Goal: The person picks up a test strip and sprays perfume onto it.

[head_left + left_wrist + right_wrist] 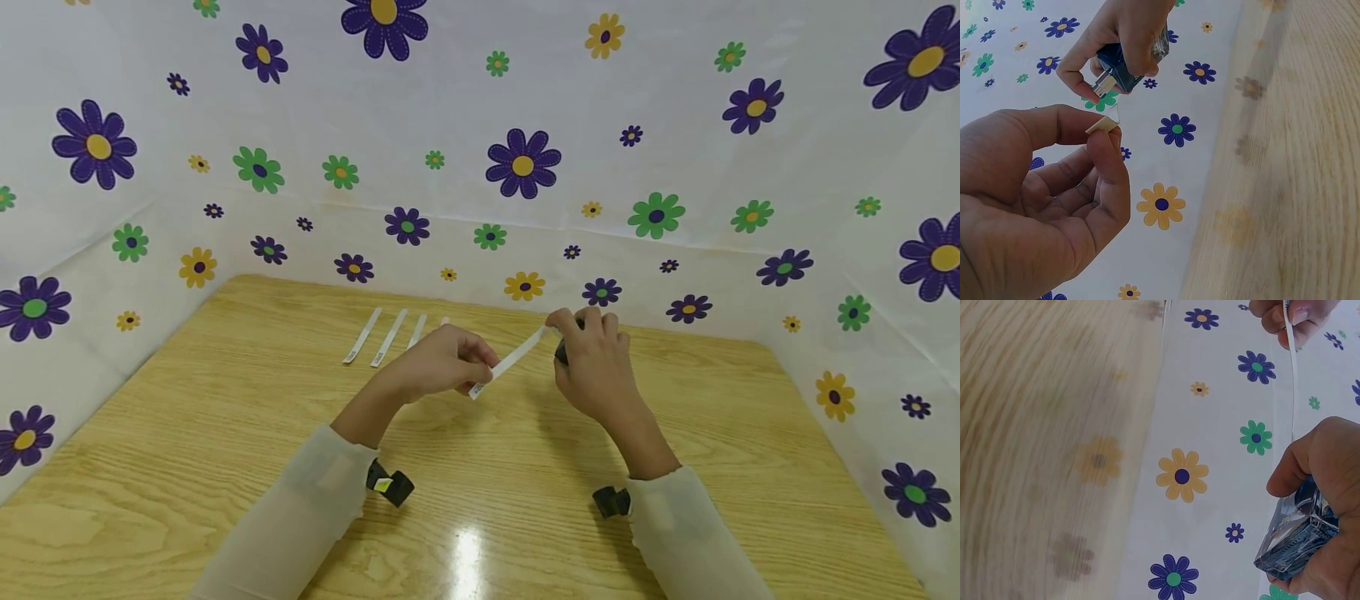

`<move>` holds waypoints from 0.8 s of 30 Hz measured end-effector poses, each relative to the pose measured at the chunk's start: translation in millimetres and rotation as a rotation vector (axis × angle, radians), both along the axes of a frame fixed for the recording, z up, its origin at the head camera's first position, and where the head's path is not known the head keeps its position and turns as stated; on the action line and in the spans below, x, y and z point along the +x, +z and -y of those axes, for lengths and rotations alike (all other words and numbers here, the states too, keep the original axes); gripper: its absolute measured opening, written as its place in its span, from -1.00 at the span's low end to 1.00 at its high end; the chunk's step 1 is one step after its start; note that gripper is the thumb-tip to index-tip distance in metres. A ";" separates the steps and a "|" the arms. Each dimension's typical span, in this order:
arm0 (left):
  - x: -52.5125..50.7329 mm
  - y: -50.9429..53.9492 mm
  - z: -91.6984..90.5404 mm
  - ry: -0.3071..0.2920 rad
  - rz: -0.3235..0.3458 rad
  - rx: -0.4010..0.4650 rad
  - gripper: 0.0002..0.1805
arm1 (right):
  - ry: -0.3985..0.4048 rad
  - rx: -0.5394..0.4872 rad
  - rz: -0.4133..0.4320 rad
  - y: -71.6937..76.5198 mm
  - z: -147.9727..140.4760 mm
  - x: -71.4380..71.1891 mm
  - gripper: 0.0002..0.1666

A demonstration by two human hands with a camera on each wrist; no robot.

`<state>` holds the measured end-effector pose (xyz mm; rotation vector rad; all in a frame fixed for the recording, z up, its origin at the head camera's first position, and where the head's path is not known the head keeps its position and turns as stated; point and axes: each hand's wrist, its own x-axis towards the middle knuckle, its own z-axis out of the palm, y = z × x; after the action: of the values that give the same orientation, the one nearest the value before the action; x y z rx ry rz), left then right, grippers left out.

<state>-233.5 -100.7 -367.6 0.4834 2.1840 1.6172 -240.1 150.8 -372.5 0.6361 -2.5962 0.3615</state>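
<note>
My left hand [438,364] pinches a narrow white paper strip [517,354] between thumb and index finger, near its printed end. The strip slants up toward my right hand [600,367], above the table. That hand grips a small perfume bottle [562,353], mostly hidden by the fingers in the head view. In the right wrist view the bottle [1294,537] shows as clear, blue-tinted glass. The left wrist view shows its silver spray top [1104,84] tilted down toward the strip [1102,124], with the index finger at the top.
Several similar strips lie side by side at the back left of the wooden table [465,467], among them a strip [363,336] and another strip [389,337]. The left forearm partly covers the others. A flower-print white sheet [450,108] walls the table's back and sides.
</note>
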 end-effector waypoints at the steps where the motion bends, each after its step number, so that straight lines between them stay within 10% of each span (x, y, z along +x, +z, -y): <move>1: -0.2 0.0 0.2 -0.002 -0.001 0.003 -0.86 | -0.001 -0.002 0.000 0.2 0.1 0.0 -0.46; 24: -2.6 0.4 0.9 -0.008 -0.004 -0.007 -0.84 | 0.007 -0.014 0.030 -1.5 -0.1 -2.5 -0.45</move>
<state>-236.1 -101.6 -367.2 0.4936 2.1873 1.6054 -242.6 150.9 -374.0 0.6401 -2.6178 0.3946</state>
